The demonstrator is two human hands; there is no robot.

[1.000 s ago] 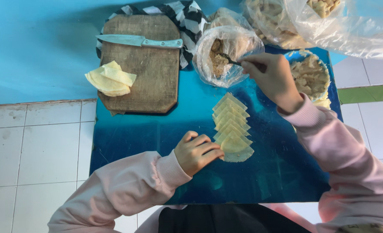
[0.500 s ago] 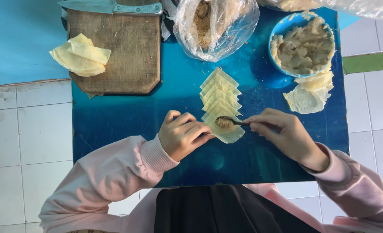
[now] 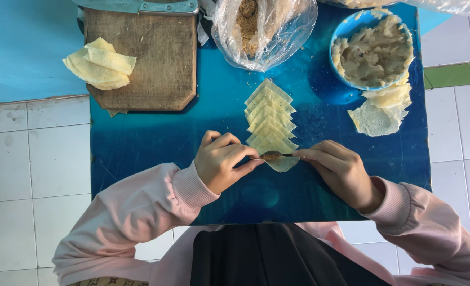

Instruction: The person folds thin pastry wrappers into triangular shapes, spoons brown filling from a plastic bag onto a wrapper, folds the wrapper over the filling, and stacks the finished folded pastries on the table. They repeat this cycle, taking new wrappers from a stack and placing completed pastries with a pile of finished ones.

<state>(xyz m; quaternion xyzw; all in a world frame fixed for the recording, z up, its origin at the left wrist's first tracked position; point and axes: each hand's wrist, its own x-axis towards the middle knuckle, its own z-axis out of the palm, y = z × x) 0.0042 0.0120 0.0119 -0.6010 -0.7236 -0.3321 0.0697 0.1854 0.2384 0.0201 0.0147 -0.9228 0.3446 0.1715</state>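
R hand (image 3: 341, 172) pinches a small spoon (image 3: 275, 156) w/ brown filling, fingers closed on its handle. Spoon tip sits on nearest wrapper (image 3: 281, 160), just left of the grip. L hand (image 3: 222, 161) fingertips press that wrapper's left edge, holding nothing. Wrapper row (image 3: 269, 119) runs away beyond it.

One blue bowl (image 3: 346, 32) of dough, one plastic bag (image 3: 267, 32) of filling, one wooden board (image 3: 145, 58), one spoon (image 3: 275, 155), two hands, roughly seven overlapping wrappers (image 3: 269, 119)
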